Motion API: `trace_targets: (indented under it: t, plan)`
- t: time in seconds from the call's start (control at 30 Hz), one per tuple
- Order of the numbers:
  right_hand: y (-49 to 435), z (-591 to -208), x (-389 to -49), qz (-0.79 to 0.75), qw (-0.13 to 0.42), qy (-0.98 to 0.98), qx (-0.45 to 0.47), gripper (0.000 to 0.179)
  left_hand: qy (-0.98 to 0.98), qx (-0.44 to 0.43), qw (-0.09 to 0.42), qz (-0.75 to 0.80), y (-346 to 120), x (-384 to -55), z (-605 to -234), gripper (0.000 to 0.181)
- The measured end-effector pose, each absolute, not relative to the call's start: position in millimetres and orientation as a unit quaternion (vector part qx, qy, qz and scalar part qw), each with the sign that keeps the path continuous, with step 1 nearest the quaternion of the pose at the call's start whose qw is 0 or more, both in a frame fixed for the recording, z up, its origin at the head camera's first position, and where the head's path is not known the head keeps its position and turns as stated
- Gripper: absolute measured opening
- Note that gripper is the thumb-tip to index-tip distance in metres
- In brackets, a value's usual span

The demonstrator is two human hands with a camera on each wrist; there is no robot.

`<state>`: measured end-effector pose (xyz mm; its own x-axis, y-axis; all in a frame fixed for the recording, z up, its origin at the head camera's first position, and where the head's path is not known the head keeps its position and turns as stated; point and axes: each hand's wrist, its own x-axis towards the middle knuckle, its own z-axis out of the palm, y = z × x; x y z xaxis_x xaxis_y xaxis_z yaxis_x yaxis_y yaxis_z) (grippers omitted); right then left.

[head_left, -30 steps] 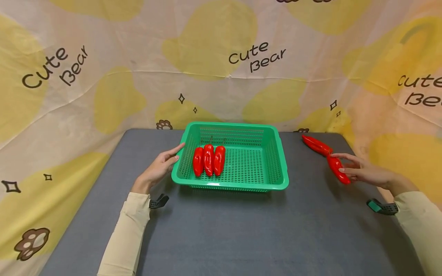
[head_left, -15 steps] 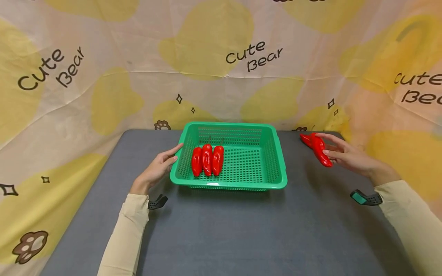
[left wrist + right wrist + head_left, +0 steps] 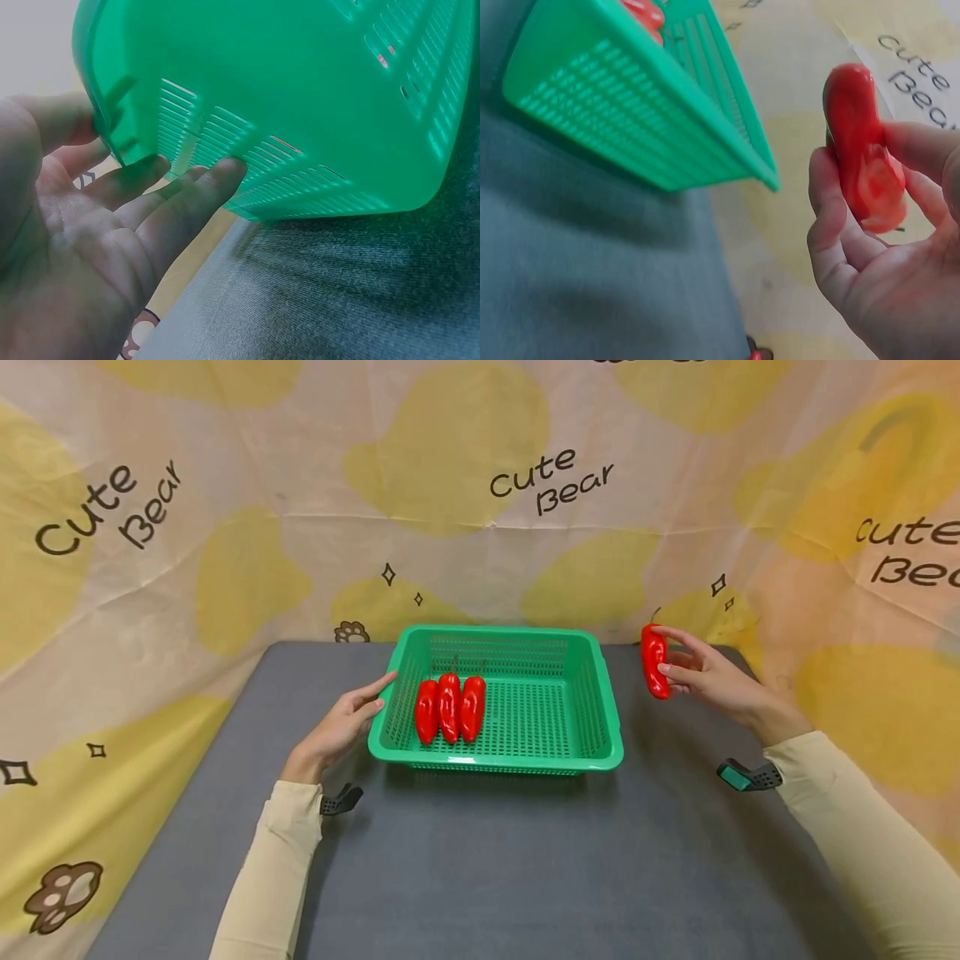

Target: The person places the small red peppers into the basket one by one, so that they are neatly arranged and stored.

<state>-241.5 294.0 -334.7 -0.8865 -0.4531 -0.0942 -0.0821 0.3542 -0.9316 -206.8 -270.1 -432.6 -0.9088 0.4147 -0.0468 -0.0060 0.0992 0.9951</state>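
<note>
The right hand (image 3: 712, 681) pinches a red chili pepper (image 3: 654, 662) between thumb and fingers, above the table at the back right. Up close in the right wrist view, that glossy pepper (image 3: 862, 142) is held clear of the basket wall. A green plastic basket (image 3: 495, 766) stands mid-table, with three red peppers (image 3: 449, 710) side by side in its left half. At the basket's left rim the left hand (image 3: 337, 731) holds on, its thumb at the edge. In the left wrist view, its other fingers (image 3: 195, 195) lie against the slotted outer wall.
Grey cloth covers the table (image 3: 480, 868). A printed curtain (image 3: 450, 460) hangs behind and beside it. At the lower border of the right wrist view a small red spot (image 3: 757, 355) shows, too little to identify; the right hand may hide another pepper in the head view.
My right hand has lifted its pepper and carried it left and back, toward the basket. The second pepper at the back right has dropped out of sight. The left hand has stayed at the rim.
</note>
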Motion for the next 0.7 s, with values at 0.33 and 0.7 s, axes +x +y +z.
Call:
trace_targets:
  t: [0.33, 0.7]
  plan:
    - [259, -326, -250, -0.561, 0.159, 0.790, -0.193, 0.065, 0.728, 0.148, 0.155, 0.652, -269, -207, -430, 0.055]
    - [223, -319, -258, -0.546, 0.140, 0.797, -0.218, 0.070, 0.732, 0.144, 0.156, 0.647, -270, -208, -429, 0.055]
